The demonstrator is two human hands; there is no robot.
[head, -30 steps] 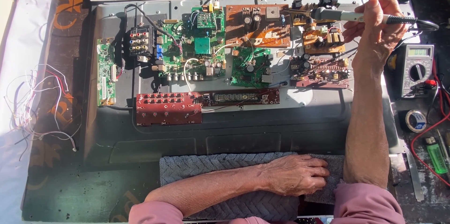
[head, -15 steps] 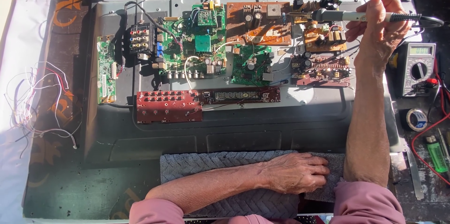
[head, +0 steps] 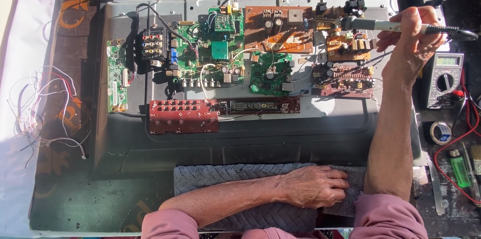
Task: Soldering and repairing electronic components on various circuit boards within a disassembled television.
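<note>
Barely anything has shifted since a second ago: my right hand (head: 408,31) stays wrapped around the grey pen-shaped soldering iron (head: 386,26), tip over the brown circuit board (head: 345,44) at far right. Left hand (head: 313,186) rests flat, fingers loose, holding nothing, on the grey woven towel (head: 225,181) near me. Yellow multimeter (head: 446,79) sits just right.

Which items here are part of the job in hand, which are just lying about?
In use: soldering iron in right hand; brown circuit board; grey towel under left hand.
Idle: multimeter, tape roll, green lighter, loose wires.
</note>
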